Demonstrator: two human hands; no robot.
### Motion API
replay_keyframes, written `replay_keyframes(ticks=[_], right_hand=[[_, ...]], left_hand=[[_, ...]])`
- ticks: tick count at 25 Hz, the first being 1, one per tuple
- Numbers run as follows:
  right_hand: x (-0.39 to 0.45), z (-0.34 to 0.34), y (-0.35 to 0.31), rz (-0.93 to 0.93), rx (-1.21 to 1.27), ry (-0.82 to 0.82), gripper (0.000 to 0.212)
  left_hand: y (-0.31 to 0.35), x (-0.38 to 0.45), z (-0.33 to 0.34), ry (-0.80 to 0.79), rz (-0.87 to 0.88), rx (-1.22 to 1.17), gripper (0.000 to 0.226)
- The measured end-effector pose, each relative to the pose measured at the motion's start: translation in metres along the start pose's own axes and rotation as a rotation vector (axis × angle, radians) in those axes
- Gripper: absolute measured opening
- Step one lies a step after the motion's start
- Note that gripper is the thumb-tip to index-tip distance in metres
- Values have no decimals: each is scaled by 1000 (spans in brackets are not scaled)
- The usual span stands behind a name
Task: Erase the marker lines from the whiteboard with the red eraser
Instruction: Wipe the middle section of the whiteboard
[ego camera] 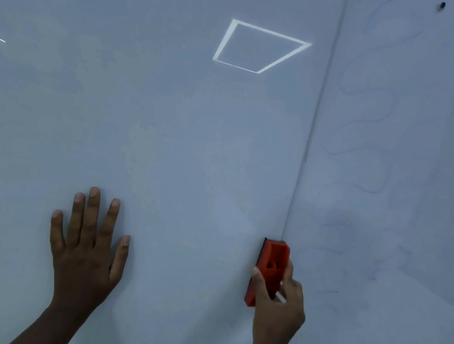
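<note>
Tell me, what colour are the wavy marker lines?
Faint blue wavy lines, right of the whiteboard seam; head view.

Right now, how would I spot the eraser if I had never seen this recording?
Find the vertical seam splitting the whiteboard into two panels and follow it down. At its lower end the right hand holds the eraser against the board. It is the only bright red thing in view, a small upright block; the left hand lies flat and empty.

Single head-worn view, close to the whiteboard (167, 134), facing it, angled slightly upward
</note>
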State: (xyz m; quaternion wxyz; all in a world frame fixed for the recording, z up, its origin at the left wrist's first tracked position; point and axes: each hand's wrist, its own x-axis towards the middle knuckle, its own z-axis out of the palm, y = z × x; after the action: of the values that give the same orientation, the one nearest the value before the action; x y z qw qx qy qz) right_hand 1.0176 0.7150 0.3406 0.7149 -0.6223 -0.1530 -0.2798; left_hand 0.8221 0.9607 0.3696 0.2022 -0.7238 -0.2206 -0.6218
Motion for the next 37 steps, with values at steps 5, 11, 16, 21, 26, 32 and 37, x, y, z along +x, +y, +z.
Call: replay_keyframes(ticks=[5, 11, 16, 21, 26, 32, 37], right_hand=[[-13, 2, 4, 91, 1, -1, 65], [30, 22, -46, -129, -16, -28, 62], [-50, 20, 1, -124, -133, -95, 63], [-76, 13, 13, -207, -268, -154, 70], [17, 23, -41, -148, -88, -23, 59], [-20, -5, 27, 72, -45, 15, 65], [-149, -17, 105, 247, -197, -121, 72]], left_hand=[[-2, -9, 1, -15, 20, -3, 65], [-3, -20, 2, -25, 28, -12, 65], [-2, -23, 4, -17, 22, -15, 66], [-4, -24, 3, -20, 30, -3, 66], [-7, -31, 3, -27, 63, -15, 67], [-13, -37, 4, -32, 110, 4, 69], [-10, -39, 4, -27, 95, 5, 69]])
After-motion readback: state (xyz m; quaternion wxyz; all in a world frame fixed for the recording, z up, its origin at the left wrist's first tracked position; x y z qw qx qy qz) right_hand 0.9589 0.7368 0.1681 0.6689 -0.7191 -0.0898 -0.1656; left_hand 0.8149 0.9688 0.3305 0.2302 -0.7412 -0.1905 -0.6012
